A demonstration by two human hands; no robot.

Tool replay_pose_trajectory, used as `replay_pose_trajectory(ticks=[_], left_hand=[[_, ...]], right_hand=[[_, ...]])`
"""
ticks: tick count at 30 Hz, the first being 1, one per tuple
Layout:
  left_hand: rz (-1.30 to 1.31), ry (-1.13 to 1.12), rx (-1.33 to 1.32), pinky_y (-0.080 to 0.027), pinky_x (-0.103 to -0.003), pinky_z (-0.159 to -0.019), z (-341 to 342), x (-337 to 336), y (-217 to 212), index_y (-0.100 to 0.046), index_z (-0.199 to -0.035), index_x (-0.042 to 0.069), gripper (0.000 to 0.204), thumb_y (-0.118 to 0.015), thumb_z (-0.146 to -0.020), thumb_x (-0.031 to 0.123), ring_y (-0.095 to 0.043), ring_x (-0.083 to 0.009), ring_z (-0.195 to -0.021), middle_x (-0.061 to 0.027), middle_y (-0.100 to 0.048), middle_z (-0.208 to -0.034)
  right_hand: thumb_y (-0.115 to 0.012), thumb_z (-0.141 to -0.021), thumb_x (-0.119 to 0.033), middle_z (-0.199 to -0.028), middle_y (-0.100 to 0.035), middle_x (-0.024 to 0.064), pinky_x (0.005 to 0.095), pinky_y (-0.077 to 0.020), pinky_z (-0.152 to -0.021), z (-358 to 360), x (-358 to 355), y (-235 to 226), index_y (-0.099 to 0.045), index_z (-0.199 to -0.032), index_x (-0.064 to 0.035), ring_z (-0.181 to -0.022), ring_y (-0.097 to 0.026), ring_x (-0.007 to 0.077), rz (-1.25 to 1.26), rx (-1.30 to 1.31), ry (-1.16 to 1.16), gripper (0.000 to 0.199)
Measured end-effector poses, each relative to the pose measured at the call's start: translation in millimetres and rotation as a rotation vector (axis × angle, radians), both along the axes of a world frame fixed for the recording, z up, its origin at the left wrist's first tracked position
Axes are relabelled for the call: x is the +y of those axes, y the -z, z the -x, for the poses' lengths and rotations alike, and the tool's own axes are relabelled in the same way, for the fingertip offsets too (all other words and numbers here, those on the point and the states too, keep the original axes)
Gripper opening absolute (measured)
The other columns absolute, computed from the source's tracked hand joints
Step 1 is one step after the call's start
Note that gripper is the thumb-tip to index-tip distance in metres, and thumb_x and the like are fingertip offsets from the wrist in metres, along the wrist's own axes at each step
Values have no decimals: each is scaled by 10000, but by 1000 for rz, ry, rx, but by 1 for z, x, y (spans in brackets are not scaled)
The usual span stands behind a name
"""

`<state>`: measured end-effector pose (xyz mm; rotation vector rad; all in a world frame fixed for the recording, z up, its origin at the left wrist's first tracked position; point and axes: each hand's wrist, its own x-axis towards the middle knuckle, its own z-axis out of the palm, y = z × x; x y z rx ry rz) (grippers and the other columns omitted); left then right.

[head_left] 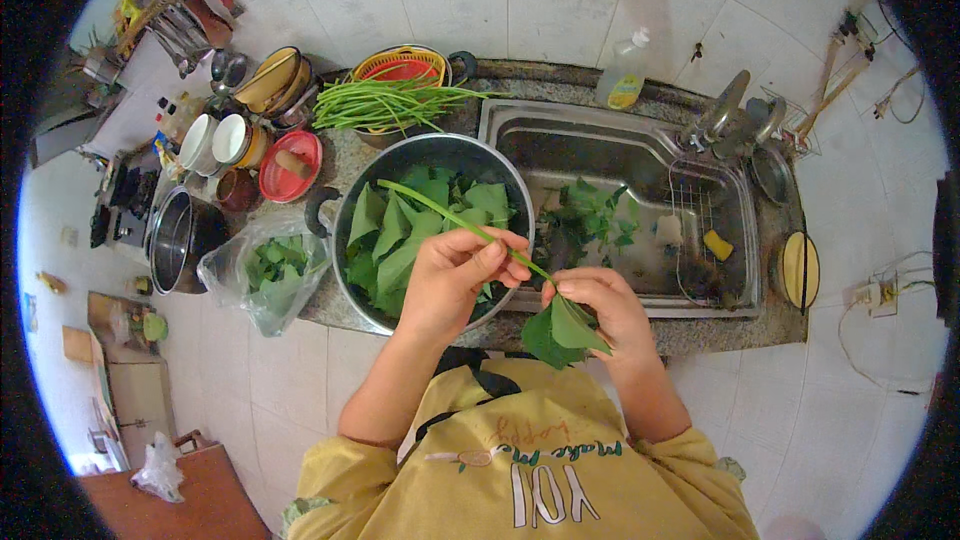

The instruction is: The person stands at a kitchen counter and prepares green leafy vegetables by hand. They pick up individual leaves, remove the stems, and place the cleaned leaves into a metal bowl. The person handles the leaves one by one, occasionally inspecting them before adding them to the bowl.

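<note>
A long green leaf stalk (pixel 418 199) runs slantwise between my two hands, above the near right part of a large pot. My left hand (pixel 450 275) pinches the stalk near its middle with thumb and fingers. Nearer its leaf end, my right hand (pixel 612 312) is closed on the stalk. A broad green leaf (pixel 562 333) hangs from it below the right fingers, in front of the sink edge. Under my left hand the pot (pixel 338 262) holds many loose green leaves (pixel 395 240). A pile of bare green stalks (pixel 385 105) lies across a yellow and red colander (pixel 405 62) behind the pot.
Right of the pot is a steel sink (pixel 570 150) with leafy scraps (pixel 595 212), a wire rack and a yellow sponge (pixel 717 245). A clear bag (pixel 225 265) of leaves lies left of the pot. Bowls (pixel 230 140) and a red dish (pixel 312 178) stand farther left; a bottle (pixel 622 75) stands behind the sink.
</note>
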<state>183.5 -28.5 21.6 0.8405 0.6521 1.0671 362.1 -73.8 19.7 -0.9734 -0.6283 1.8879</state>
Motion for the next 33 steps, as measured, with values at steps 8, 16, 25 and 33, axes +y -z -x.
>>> replay_pose_trajectory(ticks=[8,16,25,33], left_hand=[[50,-63,24,-475,-258,-607,-19,-3,6,-531,-929,-4,157,-434,-876,107,-596,-184,-693,-142,-592,-879],[-9,-219,198,-468,-263,-622,-8,8,14,-497,-866,9,130,-386,-883,74,-575,-164,-663,-105,-575,-822],[-168,-154,313,-460,-250,-675,8,15,18,-527,-876,-15,151,-388,-877,46,-561,-133,-701,-84,-572,-836],[-353,-198,631,-415,-278,-601,31,15,11,-543,-808,-19,55,-492,-792,-8,-521,-177,-659,-90,-506,-721]], right_hand=[[-525,-732,-35,-760,-589,61,235,-423,-650,-9,7,8,-593,-793,21,-697,-541,122,-307,-436,124,106],[-528,-759,-55,-824,-555,77,317,-406,-730,-45,48,44,-615,-828,-71,-792,-524,239,-655,-1187,266,112],[-604,-736,-85,-910,-611,74,300,-413,-834,-22,74,32,-650,-839,-60,-911,-553,203,-733,-1201,258,116],[-663,-697,-98,-924,-605,97,273,-447,-736,61,82,3,-601,-1003,-40,-810,-573,175,-886,-681,41,317]])
